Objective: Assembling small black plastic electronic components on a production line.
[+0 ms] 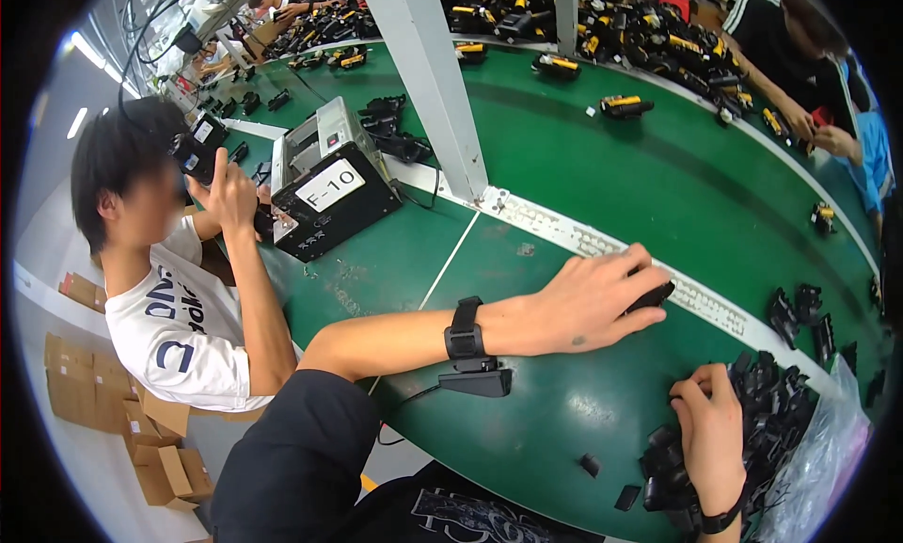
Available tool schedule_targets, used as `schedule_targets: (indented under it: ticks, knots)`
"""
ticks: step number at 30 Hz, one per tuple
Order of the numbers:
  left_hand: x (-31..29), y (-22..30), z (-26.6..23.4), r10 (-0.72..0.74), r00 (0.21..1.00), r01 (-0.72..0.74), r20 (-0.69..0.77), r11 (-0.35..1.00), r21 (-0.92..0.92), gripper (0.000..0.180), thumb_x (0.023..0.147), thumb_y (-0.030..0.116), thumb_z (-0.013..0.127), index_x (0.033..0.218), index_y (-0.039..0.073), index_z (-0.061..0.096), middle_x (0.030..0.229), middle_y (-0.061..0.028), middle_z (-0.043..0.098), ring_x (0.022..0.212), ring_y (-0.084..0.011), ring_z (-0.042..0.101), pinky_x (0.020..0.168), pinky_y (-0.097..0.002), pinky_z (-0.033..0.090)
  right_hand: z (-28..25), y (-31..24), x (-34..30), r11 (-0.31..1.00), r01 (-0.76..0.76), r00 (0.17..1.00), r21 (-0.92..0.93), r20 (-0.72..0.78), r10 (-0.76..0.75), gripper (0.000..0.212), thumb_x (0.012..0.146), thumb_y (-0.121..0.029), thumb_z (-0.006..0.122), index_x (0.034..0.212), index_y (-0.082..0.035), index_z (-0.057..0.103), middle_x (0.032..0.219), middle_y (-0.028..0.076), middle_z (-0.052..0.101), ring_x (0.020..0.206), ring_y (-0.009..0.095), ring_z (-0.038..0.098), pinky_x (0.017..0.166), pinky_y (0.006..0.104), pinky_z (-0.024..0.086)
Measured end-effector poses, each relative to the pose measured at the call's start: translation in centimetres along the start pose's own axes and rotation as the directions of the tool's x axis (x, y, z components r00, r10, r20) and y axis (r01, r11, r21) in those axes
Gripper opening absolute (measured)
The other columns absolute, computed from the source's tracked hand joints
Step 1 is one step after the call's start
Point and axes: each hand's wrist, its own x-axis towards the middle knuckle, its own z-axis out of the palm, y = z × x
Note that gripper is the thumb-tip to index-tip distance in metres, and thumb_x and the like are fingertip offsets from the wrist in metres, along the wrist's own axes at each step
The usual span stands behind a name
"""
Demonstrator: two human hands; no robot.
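Stretched across the green table, my left hand [593,303] has its fingers closed around a small black plastic part [649,299], partly covered by the fingers, beside the white metal rail. My right hand [712,430] is lower right, at the left side of a heap of black plastic parts [767,392]. Its fingers are curled, and whatever they may hold is hidden. Two loose black pieces lie left of the heap, one small and angular [589,464], the other flat and rectangular [627,497].
A white rail [583,234] and post [433,82] border a green conveyor [536,119] carrying black-and-yellow assemblies [625,106]. To the left, a co-worker [179,289] holds a black device near a black-and-silver machine [334,181]. Clear plastic bag [816,463] lies far right. Another person works across the belt.
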Motion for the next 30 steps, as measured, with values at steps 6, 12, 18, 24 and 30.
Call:
schedule_targets:
  ticks: [6,12,18,24,30]
  knots:
    - [-0.9,-1.1,1.1,0.153,0.985,-0.157,-0.075,0.986,-0.056,0.035,0.094,0.014,0.075,0.126,0.005,0.065,0.124,-0.0111,0.062,0.087,-0.0298,0.071,0.069,-0.0392,0.062,-0.8,-0.9,0.2,0.993,-0.029,0.999,0.115,-0.02,0.032,0.017,0.082,0.011,0.072,0.098,0.004,0.068,0.102,0.016,0.057,0.089,0.035,0.064,0.08,0.0434,0.052]
    - [-0.9,-1.4,0.9,0.206,0.977,-0.211,-0.063,0.973,-0.096,0.04,0.088,0.009,0.078,0.127,0.009,0.065,0.132,-0.0105,0.06,0.096,-0.0264,0.069,0.073,-0.0376,0.059,-0.9,-0.5,0.5,0.985,-0.006,0.999,0.171,0.033,0.001,0.016,0.084,0.009,0.072,0.099,0.003,0.07,0.101,0.017,0.06,0.085,0.037,0.065,0.078,0.0439,0.053]
    - [-0.9,-3.6,1.4,0.246,0.969,-0.24,-0.029,0.96,0.145,0.04,0.095,0.03,0.077,0.129,0.014,0.066,0.146,-0.009,0.058,0.134,-0.0304,0.054,0.1,-0.0467,0.043,-1.7,-0.6,0.6,0.999,0.04,0.995,0.0,0.095,-0.04,0.01,0.089,-0.002,0.074,0.098,-0.004,0.072,0.095,0.014,0.066,0.085,0.039,0.066,0.076,0.0476,0.052]
    - [-0.9,-2.8,0.5,0.262,0.965,-0.262,0.02,0.958,0.117,0.047,0.089,0.054,0.079,0.117,0.017,0.072,0.125,-0.0063,0.06,0.116,-0.0302,0.055,0.091,-0.0438,0.043,-2.8,-0.7,0.8,1.0,-0.018,0.99,-0.009,0.138,0.019,0.009,0.092,-0.002,0.07,0.1,-0.004,0.069,0.094,0.013,0.066,0.084,0.039,0.066,0.071,0.0477,0.051]
    - [-1.2,-3.0,0.5,0.328,0.937,-0.336,0.123,0.94,0.058,0.053,0.088,0.055,0.079,0.123,0.016,0.069,0.107,-0.0067,0.053,0.098,-0.0264,0.052,0.084,-0.0398,0.042,-4.0,-0.5,1.5,1.0,0.028,0.991,-0.004,0.129,-0.027,0.014,0.091,0.0,0.07,0.104,-0.006,0.07,0.092,0.014,0.062,0.082,0.038,0.065,0.068,0.0469,0.051]
